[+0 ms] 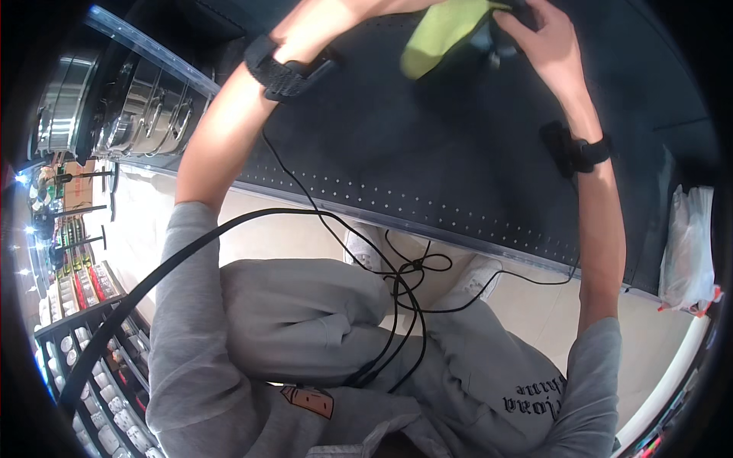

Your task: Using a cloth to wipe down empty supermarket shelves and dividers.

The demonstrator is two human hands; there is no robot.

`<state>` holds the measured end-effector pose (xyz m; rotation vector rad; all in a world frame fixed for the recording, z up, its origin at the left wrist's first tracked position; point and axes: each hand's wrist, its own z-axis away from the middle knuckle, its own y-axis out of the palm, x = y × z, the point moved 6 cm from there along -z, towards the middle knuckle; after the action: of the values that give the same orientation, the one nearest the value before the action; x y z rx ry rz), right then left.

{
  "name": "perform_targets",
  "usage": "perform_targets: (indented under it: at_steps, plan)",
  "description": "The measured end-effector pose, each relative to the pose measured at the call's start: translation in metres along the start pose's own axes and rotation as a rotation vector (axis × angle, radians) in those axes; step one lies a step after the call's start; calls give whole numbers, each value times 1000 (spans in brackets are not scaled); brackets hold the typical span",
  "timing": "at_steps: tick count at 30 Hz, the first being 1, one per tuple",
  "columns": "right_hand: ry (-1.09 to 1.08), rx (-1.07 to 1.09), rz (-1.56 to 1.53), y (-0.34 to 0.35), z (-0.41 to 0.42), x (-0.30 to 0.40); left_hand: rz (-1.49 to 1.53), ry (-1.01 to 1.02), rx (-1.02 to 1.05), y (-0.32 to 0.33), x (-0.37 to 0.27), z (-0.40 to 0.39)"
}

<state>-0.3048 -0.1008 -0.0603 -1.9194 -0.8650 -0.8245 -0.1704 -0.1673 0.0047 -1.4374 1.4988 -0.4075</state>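
A black perforated metal shelf (401,131) spans the view in front of me. Over its far part, at the top edge, a yellow-green cloth (441,40) hangs, blurred. My left hand (392,6) reaches to the cloth's upper end; its fingers are cut off by the frame or hidden. To the right of the cloth, my right hand (550,40) has its thumb and fingers around a dark object (524,17), blurred and partly cut off. A small shiny, bluish item shows just below that object. Both wrists wear black straps with devices, and thin black cables run down from them.
Stainless steel pots (154,120) stand at the upper left. A clear plastic strip (435,235) lines the shelf's front edge. Black cables (409,286) tangle above my knees and shoes. At the right hangs a clear plastic bag (687,252). Racks of small goods (109,395) fill the lower left.
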Motion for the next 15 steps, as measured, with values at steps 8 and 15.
perform_targets:
  at_steps: [8,15]
  plan:
    - [-7,779,216,47,53,-65,280,0,900,54,57,49]
    - [361,984,201,14,79,-102,-91,-18,635,161,90,71]
